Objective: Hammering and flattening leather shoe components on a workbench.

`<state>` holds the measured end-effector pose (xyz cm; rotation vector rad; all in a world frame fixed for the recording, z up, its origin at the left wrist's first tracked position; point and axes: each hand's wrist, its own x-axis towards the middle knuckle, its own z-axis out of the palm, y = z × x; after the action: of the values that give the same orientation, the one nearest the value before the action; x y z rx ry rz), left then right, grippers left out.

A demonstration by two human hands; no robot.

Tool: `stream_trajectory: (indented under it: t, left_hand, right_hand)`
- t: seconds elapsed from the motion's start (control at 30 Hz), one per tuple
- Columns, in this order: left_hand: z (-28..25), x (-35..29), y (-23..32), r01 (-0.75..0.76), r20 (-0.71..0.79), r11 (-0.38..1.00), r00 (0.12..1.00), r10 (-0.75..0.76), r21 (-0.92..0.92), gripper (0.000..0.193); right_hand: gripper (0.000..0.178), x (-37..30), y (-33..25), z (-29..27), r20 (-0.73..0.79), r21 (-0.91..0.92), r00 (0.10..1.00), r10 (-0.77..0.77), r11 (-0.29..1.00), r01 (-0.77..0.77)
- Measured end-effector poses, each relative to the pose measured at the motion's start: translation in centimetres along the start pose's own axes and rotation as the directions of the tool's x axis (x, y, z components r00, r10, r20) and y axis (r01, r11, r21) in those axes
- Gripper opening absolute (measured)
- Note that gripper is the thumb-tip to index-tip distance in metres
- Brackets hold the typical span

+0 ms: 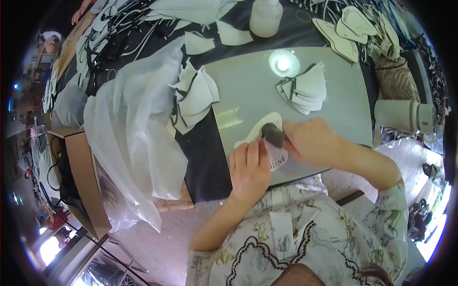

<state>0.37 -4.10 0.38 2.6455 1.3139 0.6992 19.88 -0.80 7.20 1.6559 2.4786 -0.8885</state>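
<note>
In front of me on a smooth pale green board (248,71) lies a white curved template (274,117) with handwriting at its near end. Over its middle is a small dark grey piece (273,135); I cannot make out its kind. My right hand (312,143) pinches the right edge of this piece. My left hand (250,167) has its fingers together, their tips pressing on the template's left side beside the dark piece. Farther back on the board fans a stack of white cut pieces with dark edges (309,90). A similar stack (196,97) overlaps the board's left edge.
A translucent plastic sheet (138,114) drapes over the black table at left, next to an open cardboard box (88,181). A white plastic bottle (266,19) stands at the back. Cream templates (343,31) and a grey cylinder (403,117) are at right. Straps and white pieces crowd the far left.
</note>
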Motion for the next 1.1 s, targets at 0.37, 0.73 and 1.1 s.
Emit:
stream_trajectory:
  t: [0.37,0.73,1.1]
  left_hand:
    - [0.0,-0.5,-1.3,0.136,-0.093,0.952,0.981,-0.167,-0.272,0.020]
    - [-0.9,-0.4,-1.0,-0.118,0.020,0.993,0.993,0.118,-0.010,0.030]
    - [-0.3,-1.2,-2.9,-0.078,-0.079,0.987,0.995,0.067,-0.141,0.023]
  right_hand:
    - [0.036,0.1,0.4,0.8,0.031,-0.011,0.995,0.096,0.995,-0.096]
    - [0.037,0.1,-1.0,-0.1,0.095,0.012,0.994,0.046,0.999,-0.047]
    - [0.037,0.2,-0.1,0.8,0.071,-0.016,0.993,0.089,0.996,-0.088]
